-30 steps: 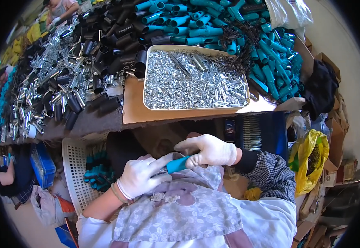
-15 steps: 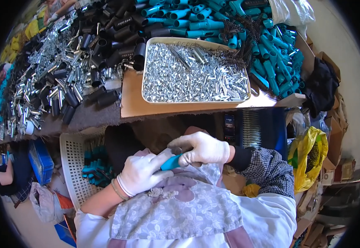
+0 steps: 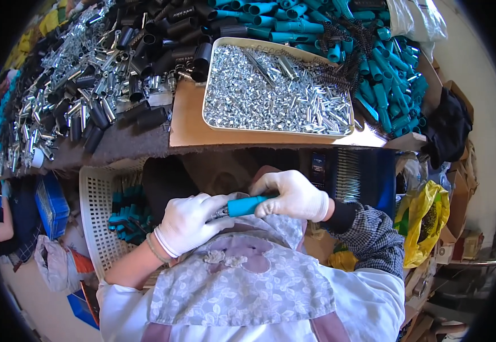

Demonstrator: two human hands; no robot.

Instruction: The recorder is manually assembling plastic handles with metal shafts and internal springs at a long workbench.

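Holding a teal tube (image 3: 249, 204) at centre frame, both white-gloved hands closed on it, close against the apron. Right hand (image 3: 292, 195) is wrapped around the tube's right end, fingers fully curled. Left hand (image 3: 188, 222) pinches the left end, where a small metal piece (image 3: 219, 213) sticks out between the fingers; can't tell if it's seated in the tube or just butted up to it. Tube lies roughly level, spanning the gap between the two grips, only its middle showing. Likely held low and close for leverage and a clear look at the joint.

Supplies sit within reach: tray of small silver parts (image 3: 276, 94) upper centre, heap of teal tubes (image 3: 384, 62) upper right, black tubes (image 3: 168, 40) upper left, white basket (image 3: 103, 222) with more teal pieces at left.
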